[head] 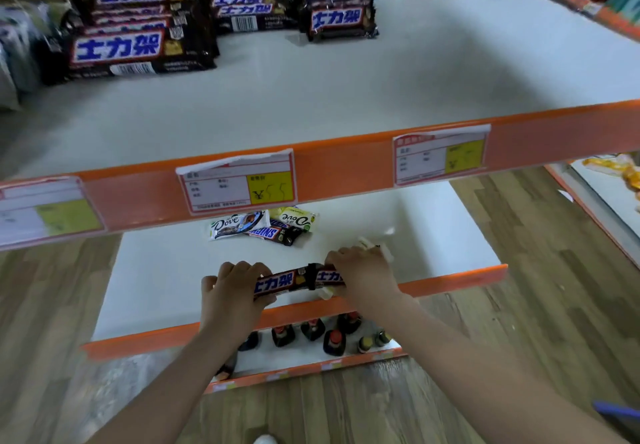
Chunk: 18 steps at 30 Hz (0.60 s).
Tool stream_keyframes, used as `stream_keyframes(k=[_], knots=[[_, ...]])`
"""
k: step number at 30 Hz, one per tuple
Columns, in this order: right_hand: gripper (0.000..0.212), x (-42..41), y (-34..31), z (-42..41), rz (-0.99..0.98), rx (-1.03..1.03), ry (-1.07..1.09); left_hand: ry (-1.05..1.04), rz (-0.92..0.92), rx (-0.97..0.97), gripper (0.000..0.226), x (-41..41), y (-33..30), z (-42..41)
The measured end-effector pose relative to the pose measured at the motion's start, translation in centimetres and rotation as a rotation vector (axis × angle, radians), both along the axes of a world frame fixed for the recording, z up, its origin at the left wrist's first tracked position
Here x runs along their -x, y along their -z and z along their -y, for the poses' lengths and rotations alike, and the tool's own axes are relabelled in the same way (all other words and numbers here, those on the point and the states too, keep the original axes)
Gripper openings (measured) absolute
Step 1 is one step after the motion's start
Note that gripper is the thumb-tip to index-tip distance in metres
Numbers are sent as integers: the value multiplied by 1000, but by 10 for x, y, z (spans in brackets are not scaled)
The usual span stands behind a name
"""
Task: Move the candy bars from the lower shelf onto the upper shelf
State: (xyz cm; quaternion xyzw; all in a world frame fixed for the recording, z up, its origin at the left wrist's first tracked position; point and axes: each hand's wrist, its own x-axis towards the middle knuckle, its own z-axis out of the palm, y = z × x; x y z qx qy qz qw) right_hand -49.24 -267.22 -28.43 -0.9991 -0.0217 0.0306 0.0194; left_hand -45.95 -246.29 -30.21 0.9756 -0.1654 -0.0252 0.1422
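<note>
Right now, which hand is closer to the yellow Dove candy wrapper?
Right. The right hand grips candy bars just below and right of the yellow Dove candy wrapper; the left hand sits farther off, lower left.

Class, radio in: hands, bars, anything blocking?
Left hand and right hand grip bars over lower shelf. Upper shelf front bare, nothing blocking.

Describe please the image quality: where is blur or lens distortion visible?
Head view: the wide-angle lens bows the upper shelf's orange edge; the price labels are too soft to read; motion blur smears the pale wrapper by the right hand; the Snickers bar held with the left hand stays legible.
</note>
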Motion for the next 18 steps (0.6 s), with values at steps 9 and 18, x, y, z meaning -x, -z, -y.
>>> stream_keyframes(k=[9, 18], knots=[[38, 31, -22, 6, 20, -13, 22, -35, 43, -26, 32, 28, -18, -11], [42, 69, -42, 3, 25, -30, 10, -24, 116, 15, 28, 66, -39, -25]])
